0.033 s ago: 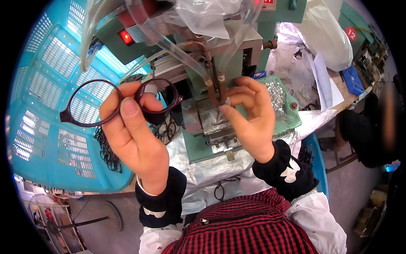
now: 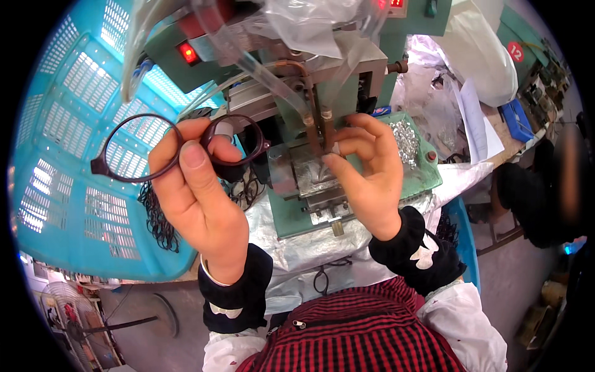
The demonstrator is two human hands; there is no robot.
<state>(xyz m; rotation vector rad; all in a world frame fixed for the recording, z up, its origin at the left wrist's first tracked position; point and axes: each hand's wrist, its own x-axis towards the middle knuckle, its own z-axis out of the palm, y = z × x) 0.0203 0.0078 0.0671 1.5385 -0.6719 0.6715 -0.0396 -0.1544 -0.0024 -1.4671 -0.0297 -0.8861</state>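
Observation:
My left hand (image 2: 198, 198) is raised over the bench and grips a dark round-lensed eyeglass frame (image 2: 133, 152) at its bridge, between thumb and fingers. My right hand (image 2: 365, 180) is at the metal fixture (image 2: 310, 177) of a green bench machine (image 2: 347, 68). Its thumb and forefinger pinch a small pale piece (image 2: 336, 148) just beside the machine's vertical tool tip (image 2: 323, 133). Clear plastic tubes (image 2: 273, 71) curve down to that tip.
A large blue plastic basket (image 2: 68, 180) fills the left side, with several dark frames (image 2: 158, 220) heaped at its edge. A pile of small shiny metal parts (image 2: 406, 139) lies on the green tray. Papers and plastic bags (image 2: 477, 74) are at the right, beside a seated person (image 2: 545, 186).

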